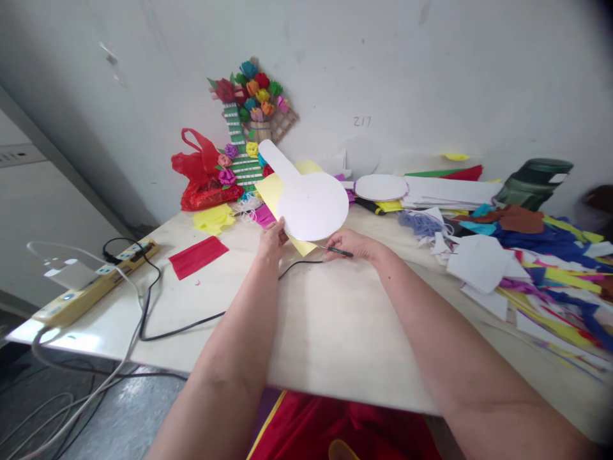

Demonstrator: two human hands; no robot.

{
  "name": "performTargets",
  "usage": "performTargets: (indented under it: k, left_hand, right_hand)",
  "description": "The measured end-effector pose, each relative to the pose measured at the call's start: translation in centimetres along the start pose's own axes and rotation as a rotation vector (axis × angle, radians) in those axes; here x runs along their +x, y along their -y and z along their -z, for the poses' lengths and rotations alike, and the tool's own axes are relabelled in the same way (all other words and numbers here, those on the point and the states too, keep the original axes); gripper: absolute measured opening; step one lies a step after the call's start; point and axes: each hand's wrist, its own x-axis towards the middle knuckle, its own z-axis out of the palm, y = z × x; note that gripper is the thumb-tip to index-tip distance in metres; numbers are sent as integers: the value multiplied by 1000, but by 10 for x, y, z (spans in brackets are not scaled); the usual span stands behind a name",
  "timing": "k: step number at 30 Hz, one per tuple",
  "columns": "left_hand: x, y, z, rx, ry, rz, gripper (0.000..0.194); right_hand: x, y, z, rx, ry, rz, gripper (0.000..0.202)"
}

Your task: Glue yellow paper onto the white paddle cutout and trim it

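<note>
A white paddle-shaped cutout [313, 206], round with a long handle pointing up and left, lies against a yellow sheet [269, 193] whose corners stick out around it. My left hand [274, 237] pinches the lower left edge of the two. In my right hand [352, 245], at the lower right of the cutout, is a thin tool with a black handle [341, 252]; its slim metal end reaches the yellow corner at the bottom. Whether it is scissors or another tool cannot be made out.
A power strip [103, 279] with cables lies left, one black cable running under my arms. Red cloth [198, 257] and a red bag [196, 176] are at the left. Paper flowers [258, 96] stand behind; scraps [550, 255] and a green container [534, 182] are right.
</note>
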Motion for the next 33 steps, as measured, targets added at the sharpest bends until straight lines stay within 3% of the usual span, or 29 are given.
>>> performTargets:
  k: [17,24,33]
  left_hand:
    - [-1,3,0,-7,1,-7,16]
    - [0,2,0,4,-4,5,13]
    - [-2,1,-2,14,-11,21,13]
  right_hand:
    - [4,-4,-4,-22,-71,31,41]
    - [2,-1,-3,-9,-66,37,33]
    - [-1,3,-2,-32,-32,23,39]
